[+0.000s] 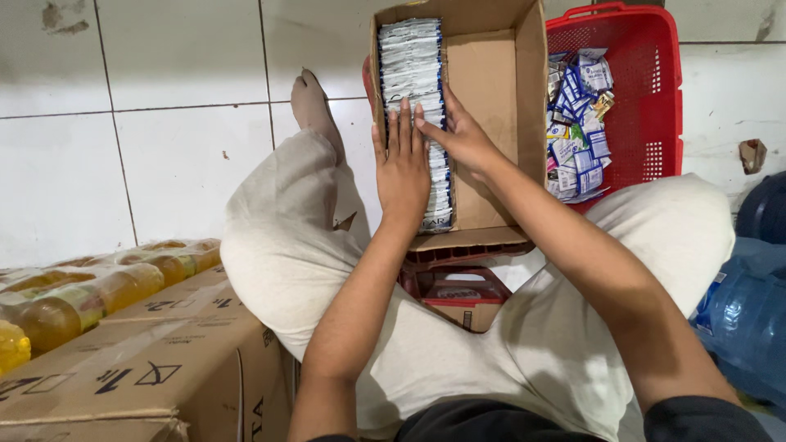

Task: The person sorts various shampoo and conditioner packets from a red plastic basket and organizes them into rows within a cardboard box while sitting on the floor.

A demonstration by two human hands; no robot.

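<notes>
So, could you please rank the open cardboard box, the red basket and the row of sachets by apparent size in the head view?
1. open cardboard box
2. red basket, partly hidden, so unsure
3. row of sachets

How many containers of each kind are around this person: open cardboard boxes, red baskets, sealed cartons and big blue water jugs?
Open cardboard box, with a row of sachets under the left hand and right hand: 1
Red basket of loose sachets: 1
Sealed cartons at lower left: 1 clearly visible
Blue water jugs: 1 clearly visible
Total: 4
</notes>
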